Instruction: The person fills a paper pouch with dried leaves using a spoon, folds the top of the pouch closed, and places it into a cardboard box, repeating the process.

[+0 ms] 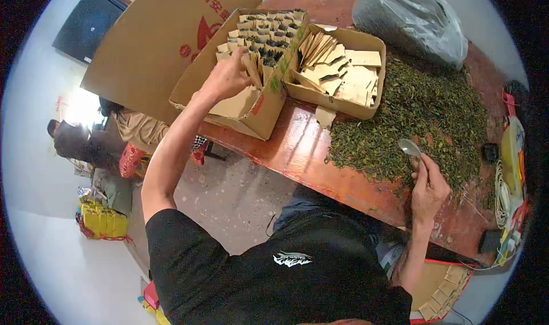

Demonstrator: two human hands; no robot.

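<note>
My left hand [227, 78] reaches into an open cardboard box [260, 122] and its fingers are closed on a small brown paper packet [251, 70]. Beyond it, rows of upright packets [269, 36] fill the far part of the box, with dark leaves showing at their tops. Held in my right hand [430, 190] is a spoon [409, 148], its bowl over the near edge of a heap of dry green leaves [412, 113]. I cannot make out whether the bowl holds anything.
A second, smaller carton [366, 110] of loose flat packets adjoins the first. A grey plastic bag [409, 19] stands behind the leaves on the red table [297, 142]. Cords and bright packaging [512, 170] lie at right. Another person [74, 142] is at far left.
</note>
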